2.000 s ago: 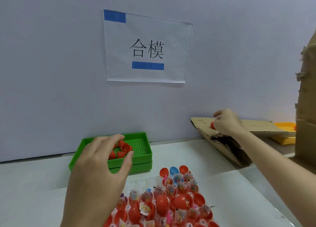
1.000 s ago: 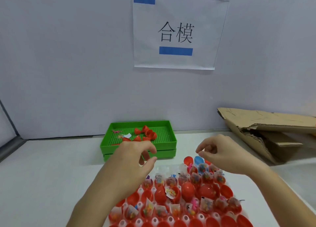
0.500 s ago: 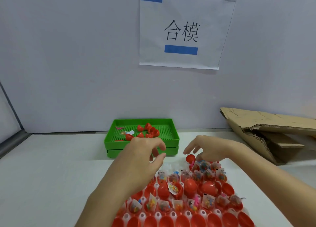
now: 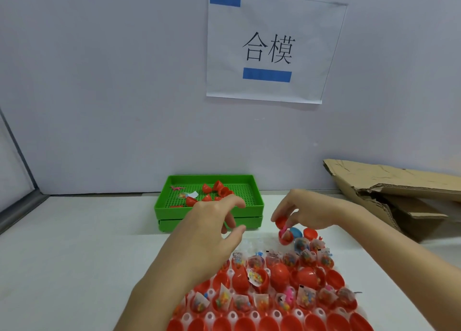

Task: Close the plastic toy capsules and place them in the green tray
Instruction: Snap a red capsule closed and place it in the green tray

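A rack (image 4: pixel 274 313) of open red capsule halves, many holding small bagged toys, lies in front of me. At its far edge my right hand (image 4: pixel 309 211) pinches a red capsule half (image 4: pixel 280 222) just above an open red half (image 4: pixel 285 239) with a toy in it. My left hand (image 4: pixel 212 231) hovers over the rack's far left corner, fingers loosely curled and holding nothing. The green tray (image 4: pixel 259 202) stands behind the hands near the wall, with several red capsules (image 4: pixel 219 188) and a few loose bits inside.
A torn cardboard box (image 4: pixel 399 193) lies at the right against the wall. A paper sign (image 4: pixel 269 46) hangs on the wall above the tray. A blue capsule half (image 4: pixel 296 232) sits in the rack's far row. White tabletop (image 4: pixel 87 255) stretches to the left.
My right hand came back from the cardboard box to the rack's far row and now pinches a red half there. My left hand stayed near the rack's far left.
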`<state>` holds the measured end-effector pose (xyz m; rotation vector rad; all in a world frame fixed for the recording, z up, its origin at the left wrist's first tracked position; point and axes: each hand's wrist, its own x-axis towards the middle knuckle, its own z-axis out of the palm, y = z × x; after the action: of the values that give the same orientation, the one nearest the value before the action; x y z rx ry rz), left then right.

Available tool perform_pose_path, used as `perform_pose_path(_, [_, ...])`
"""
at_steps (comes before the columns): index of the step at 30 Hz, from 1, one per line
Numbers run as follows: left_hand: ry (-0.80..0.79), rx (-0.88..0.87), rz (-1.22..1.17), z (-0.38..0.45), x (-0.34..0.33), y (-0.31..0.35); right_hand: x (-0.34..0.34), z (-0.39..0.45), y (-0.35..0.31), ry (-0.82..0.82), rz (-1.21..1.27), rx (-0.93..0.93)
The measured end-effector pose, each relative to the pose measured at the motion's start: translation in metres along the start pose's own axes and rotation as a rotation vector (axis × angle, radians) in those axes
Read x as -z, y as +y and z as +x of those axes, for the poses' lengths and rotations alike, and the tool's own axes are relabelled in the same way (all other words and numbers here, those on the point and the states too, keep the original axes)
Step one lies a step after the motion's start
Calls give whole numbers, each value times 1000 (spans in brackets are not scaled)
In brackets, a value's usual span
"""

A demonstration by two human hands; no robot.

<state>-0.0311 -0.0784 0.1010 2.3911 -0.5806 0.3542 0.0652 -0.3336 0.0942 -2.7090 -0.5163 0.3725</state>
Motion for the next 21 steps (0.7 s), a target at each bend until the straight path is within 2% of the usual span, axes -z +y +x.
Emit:
perform_pose_path(5, [2,44,-99,0,-4,6,17,-21,-22,177,87,37])
perform_pose_path(11, [16,177,-229,1,-9,17,15,-55,-66,348,241,111])
perform_pose_path(15, [118,231,-459,3,-8,21,1,-67,-81,447,286,123])
perform_pose_path(21, [186,188,-696,4,-5,27,-2,-76,-86,561,320,142])
